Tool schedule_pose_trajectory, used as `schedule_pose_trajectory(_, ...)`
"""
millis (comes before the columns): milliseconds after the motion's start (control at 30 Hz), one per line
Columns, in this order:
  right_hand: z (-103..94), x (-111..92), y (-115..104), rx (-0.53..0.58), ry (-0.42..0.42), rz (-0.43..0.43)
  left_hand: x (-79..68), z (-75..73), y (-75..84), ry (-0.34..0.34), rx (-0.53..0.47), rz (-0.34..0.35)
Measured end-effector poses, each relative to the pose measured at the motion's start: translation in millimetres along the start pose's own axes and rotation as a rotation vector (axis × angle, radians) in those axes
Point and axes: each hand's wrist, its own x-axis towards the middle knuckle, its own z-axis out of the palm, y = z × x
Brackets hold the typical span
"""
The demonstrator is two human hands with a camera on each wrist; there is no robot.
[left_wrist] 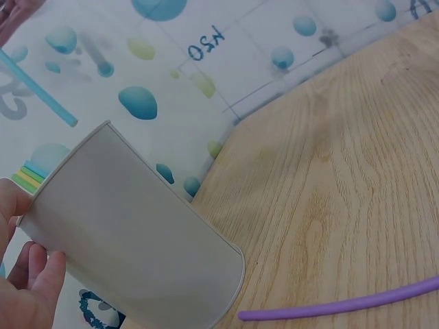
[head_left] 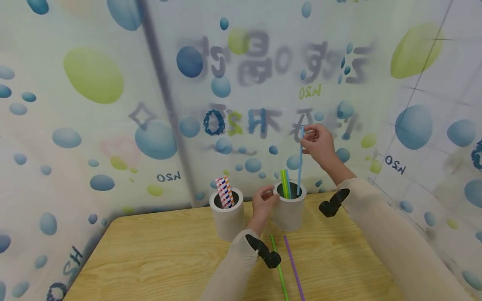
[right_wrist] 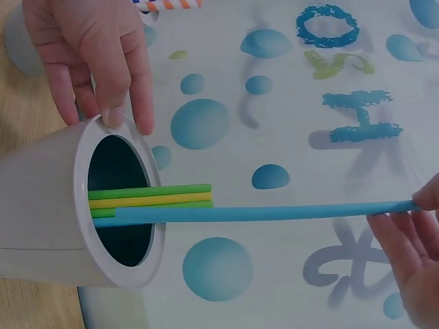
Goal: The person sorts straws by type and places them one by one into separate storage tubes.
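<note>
My right hand pinches a blue straw near its top end. The straw hangs upright over the right-hand white cylindrical holder; in the left wrist view its lower end shows just above the rim. Several green, yellow and blue straws stand inside that holder. With its thumb at the rim and fingers along the outer wall, my left hand holds the holder's left side. On the tabletop in front lie a green straw and a purple straw.
To the left stands a second white holder with several patterned straws in it. The wooden table ends at the back against a curtain printed with blue and green drops.
</note>
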Motion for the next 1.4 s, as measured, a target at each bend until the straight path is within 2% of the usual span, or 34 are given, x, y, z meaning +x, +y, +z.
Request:
schedule_pose_trajectory(300, 9.9, 1, 18, -0.064, -0.026, 0.017, 2.2, -0.2, -3.9, 0.002, 0.018, 0.008)
schedule_pose_trajectory(800, 15.0, -13, 53, -0.150, -0.097, 0.108, 2.7, -0.4, -2.4, -0.001, 0.015, 0.001)
schedule_pose_trajectory(1400, 24.1, -25, 75, -0.168, -0.162, 0.236, 2.5, 0.7, -0.9, 0.006, 0.008, -0.006)
